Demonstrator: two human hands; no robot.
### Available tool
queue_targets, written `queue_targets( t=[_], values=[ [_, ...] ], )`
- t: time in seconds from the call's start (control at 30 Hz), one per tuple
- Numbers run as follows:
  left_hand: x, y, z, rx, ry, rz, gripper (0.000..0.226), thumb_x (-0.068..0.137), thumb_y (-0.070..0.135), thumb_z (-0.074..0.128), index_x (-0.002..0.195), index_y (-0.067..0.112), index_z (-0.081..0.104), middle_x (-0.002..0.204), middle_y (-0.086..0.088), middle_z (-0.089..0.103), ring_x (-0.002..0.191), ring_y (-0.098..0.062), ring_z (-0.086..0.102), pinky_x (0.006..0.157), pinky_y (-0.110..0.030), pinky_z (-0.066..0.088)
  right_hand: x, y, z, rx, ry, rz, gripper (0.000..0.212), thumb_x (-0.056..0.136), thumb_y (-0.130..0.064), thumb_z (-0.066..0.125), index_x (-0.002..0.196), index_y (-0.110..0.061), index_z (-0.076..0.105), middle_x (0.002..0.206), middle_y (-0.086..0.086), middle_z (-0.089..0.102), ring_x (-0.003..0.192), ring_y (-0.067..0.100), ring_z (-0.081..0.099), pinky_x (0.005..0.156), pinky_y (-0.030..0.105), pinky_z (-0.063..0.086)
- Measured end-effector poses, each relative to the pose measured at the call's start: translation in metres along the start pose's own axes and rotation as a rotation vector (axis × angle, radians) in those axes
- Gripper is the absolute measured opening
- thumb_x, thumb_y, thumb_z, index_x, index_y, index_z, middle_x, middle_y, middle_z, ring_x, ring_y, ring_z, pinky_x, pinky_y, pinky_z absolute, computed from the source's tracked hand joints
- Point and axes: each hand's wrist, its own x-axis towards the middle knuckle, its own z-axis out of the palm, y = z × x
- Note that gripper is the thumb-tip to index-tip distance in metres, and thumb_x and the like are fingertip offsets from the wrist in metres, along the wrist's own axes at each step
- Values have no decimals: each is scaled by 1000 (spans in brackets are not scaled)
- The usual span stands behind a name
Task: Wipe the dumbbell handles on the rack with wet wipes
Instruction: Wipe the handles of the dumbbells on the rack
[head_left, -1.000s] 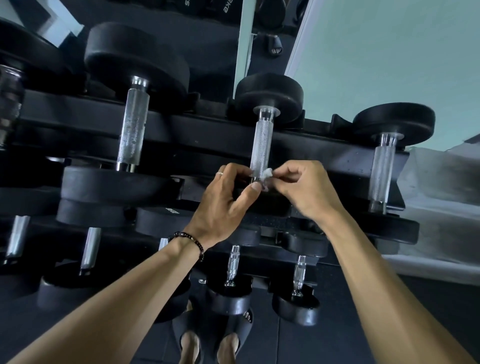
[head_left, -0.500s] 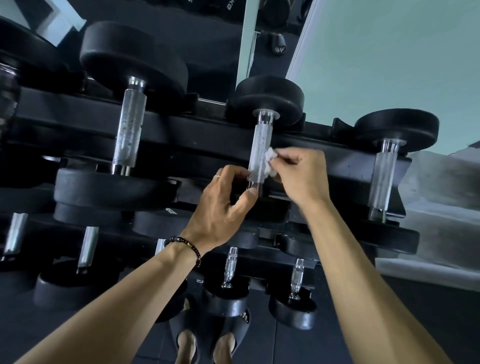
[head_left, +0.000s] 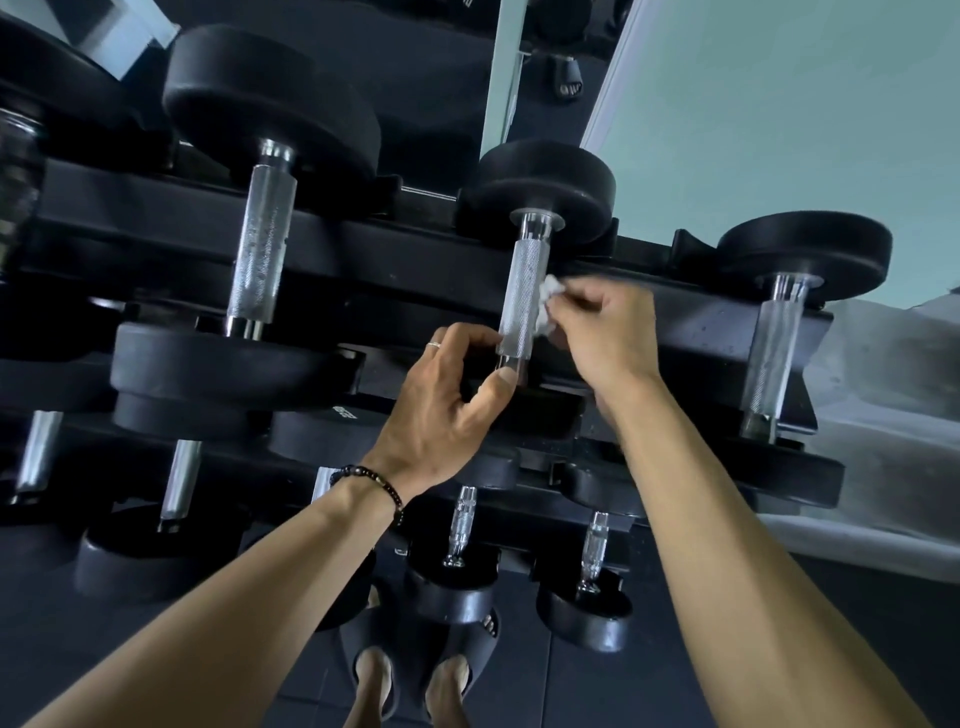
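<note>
I find the wiping step in hand on the middle handle (head_left: 524, 296) of the rack's (head_left: 691, 322) top tier. My right hand (head_left: 602, 332) pinches a balled wet wipe (head_left: 546, 306) in curled fingers against the handle's right flank. My left hand (head_left: 447, 410) curls finger and thumb about its lower end, holding nothing else. Next, I judge, the wipe must travel the knurled length and around it, left hand steadying.
</note>
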Motion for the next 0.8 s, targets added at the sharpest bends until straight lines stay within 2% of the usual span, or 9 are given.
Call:
queue_targets(
  t=[0.1,0.17,0.27,0.37,0.5,0.57,0.7,0.73,0.8],
  values=[
    [0,-2,-1,2,0,1,38,85,53,43,110,26,54,105,12,57,105,-4,52,86,-14,41,9,7,4,67,-27,78,26,91,-8,64,78,-28,75,83,-1,76,86,21,74,83,42,61],
    [0,-1,-1,1,5,2,38,85,52,43,110,26,54,105,13,58,106,-5,52,88,-18,42,-4,20,-6,-72,-165,95,17,90,-14,68,80,-26,76,84,-4,76,87,18,73,86,42,59],
    [0,0,0,4,11,-5,39,85,53,43,110,25,55,106,11,58,106,-5,53,88,-20,43,-20,25,-18,-228,-341,94,13,89,-14,70,84,-23,77,83,-6,77,85,12,72,87,32,56],
    [-1,2,-1,-17,11,-8,34,85,51,44,109,29,51,103,14,58,105,-6,53,88,-21,45,1,11,-10,-128,-194,50,28,88,-6,67,73,-28,76,79,-4,76,79,12,69,85,36,56],
    [-2,2,-1,-32,5,-24,31,85,50,45,109,31,49,99,13,57,101,-11,56,83,-26,49,45,-5,10,204,29,131,34,89,1,61,74,-26,76,87,3,76,92,22,73,87,42,59],
    [-1,1,-1,-34,-2,-26,31,85,50,45,109,30,50,99,11,57,98,-12,56,82,-27,49,43,-3,11,296,2,196,30,92,2,59,78,-20,75,91,8,76,91,24,73,83,38,61],
    [-1,-2,-3,-38,-6,-35,38,86,50,45,112,24,52,99,4,60,98,-15,57,83,-33,50,6,17,-4,210,-297,263,18,91,7,58,98,-3,73,85,10,74,65,13,67,56,20,53],
    [0,-3,-3,-37,-3,-37,39,86,50,45,114,23,53,100,2,62,99,-17,58,85,-37,51,5,16,-6,232,-325,265,18,91,8,58,98,-2,72,83,10,73,63,13,65,55,20,50],
    [0,-3,-2,-30,5,-38,41,86,50,45,114,22,54,101,0,62,100,-19,58,86,-40,51,20,7,-3,358,-230,250,23,91,10,56,91,-6,72,82,7,73,66,14,68,62,25,55]
  ],
)
